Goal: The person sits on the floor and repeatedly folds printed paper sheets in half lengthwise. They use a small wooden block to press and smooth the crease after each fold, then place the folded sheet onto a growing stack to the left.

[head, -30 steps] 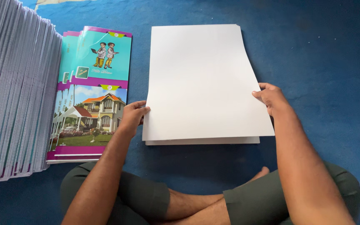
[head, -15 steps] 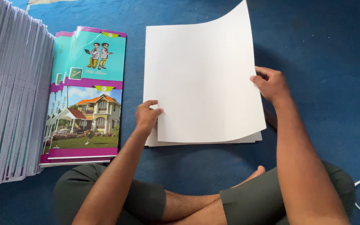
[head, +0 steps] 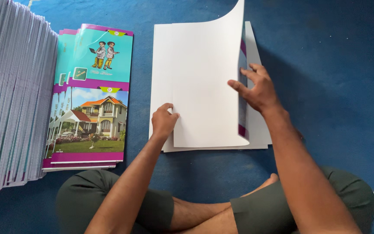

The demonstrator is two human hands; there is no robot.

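We see the right hand (head: 256, 89), fingers spread, pressing the curled edge of the top white sheet (head: 204, 78) as it folds over toward the left, its printed underside showing purple at the rim. The left hand (head: 163, 121), fingers curled together, presses down on the sheet near its lower left part. The sheet lies on a small stack of white sheets (head: 258, 134) on the blue floor (head: 325, 65). Colourful printed covers (head: 94, 99) sit just beside, left of them a tall pile of folded covers (head: 9, 99).
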